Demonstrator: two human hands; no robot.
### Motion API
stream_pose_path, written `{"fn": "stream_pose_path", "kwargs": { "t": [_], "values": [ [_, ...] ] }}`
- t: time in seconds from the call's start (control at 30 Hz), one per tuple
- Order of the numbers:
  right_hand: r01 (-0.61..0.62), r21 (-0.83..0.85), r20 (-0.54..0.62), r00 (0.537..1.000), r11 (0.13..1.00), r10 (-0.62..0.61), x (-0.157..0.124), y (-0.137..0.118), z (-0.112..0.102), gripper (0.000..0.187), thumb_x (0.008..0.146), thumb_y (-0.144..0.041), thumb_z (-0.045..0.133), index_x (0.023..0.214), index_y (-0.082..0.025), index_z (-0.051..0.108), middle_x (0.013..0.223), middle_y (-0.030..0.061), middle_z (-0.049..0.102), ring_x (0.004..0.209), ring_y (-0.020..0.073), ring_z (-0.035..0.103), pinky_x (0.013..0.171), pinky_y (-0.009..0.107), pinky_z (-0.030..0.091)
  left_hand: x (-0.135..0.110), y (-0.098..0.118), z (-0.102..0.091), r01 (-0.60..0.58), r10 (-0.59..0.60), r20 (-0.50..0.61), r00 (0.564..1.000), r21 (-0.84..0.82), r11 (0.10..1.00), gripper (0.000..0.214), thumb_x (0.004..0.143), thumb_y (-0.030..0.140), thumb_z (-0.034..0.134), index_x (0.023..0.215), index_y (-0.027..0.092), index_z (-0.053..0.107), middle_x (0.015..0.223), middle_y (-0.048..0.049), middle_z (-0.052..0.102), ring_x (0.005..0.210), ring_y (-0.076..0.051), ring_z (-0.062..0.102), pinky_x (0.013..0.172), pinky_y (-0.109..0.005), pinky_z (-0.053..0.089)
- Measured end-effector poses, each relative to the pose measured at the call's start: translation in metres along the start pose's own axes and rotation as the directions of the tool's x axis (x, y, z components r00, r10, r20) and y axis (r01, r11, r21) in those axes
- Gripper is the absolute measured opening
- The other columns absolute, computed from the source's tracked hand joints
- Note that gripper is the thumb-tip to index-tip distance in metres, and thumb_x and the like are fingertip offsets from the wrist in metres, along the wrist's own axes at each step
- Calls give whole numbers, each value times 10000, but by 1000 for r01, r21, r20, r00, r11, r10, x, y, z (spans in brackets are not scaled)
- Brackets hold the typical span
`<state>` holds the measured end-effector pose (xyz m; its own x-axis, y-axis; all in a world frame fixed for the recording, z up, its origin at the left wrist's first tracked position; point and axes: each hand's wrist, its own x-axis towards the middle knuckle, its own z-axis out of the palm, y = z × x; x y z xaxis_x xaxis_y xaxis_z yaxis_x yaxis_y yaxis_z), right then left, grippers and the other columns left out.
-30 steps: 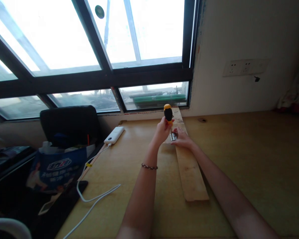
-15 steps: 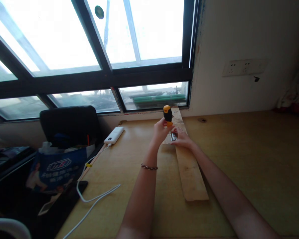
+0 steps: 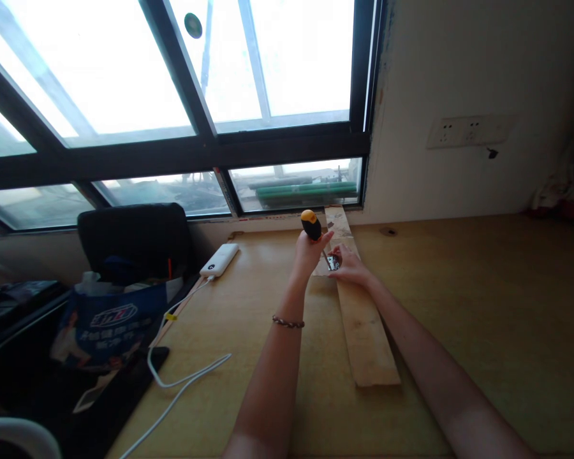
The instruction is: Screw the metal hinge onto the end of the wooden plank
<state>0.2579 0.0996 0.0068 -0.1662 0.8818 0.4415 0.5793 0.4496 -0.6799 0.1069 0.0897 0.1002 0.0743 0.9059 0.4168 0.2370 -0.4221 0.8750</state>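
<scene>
My left hand [image 3: 309,254] is closed round the black and yellow handle of a screwdriver [image 3: 310,224]. The screwdriver leans with its handle to the left, and its thin shaft runs down to a small shiny metal hinge [image 3: 333,262]. Thumb and fingers of my right hand [image 3: 350,264] grip the hinge from the right, partly covering it. Beneath both hands lies a long wooden board [image 3: 367,331], with a shorter piece of wood [image 3: 320,268] jutting out to its left. Whether the tip sits in a screw is too small to tell.
A white power bank [image 3: 220,259] with a white cable [image 3: 191,379] lies near the left edge of the wooden table [image 3: 459,319]. Left of the table stands a black chair [image 3: 131,236] with a blue bag [image 3: 119,322]. A window and a wall border the far side.
The screwdriver has gone from nearly upright to tilted, its handle moving left and slightly down. More of its shaft shows. My right hand stays at the hinge.
</scene>
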Motion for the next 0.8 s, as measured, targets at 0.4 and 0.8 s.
{"fn": "stream_pose_path", "kwargs": {
  "t": [0.4, 0.8],
  "values": [
    [-17, 44, -10, 1000, 999, 18, 0, 2, 2, 644, 399, -314, 796, 926, -198, 446, 946, 46, 530, 896, 221, 534, 814, 390, 449, -9, 8, 2, -161, 163, -79, 983, 24, 987, 470, 582, 289, 732, 984, 197, 506, 814, -19, 612, 698, -141, 608, 614, -234, 453],
    [14, -22, -4, 1000, 1000, -14, 0, -1, 0, 616, 420, -312, 782, 925, -186, 452, 922, 43, 527, 888, 222, 516, 806, 379, 441, -6, 5, 2, -176, 176, 61, 982, -6, 984, 224, 680, 174, 620, 883, 172, 525, 815, -36, 625, 785, -159, 618, 704, -276, 460]
  ]
}}
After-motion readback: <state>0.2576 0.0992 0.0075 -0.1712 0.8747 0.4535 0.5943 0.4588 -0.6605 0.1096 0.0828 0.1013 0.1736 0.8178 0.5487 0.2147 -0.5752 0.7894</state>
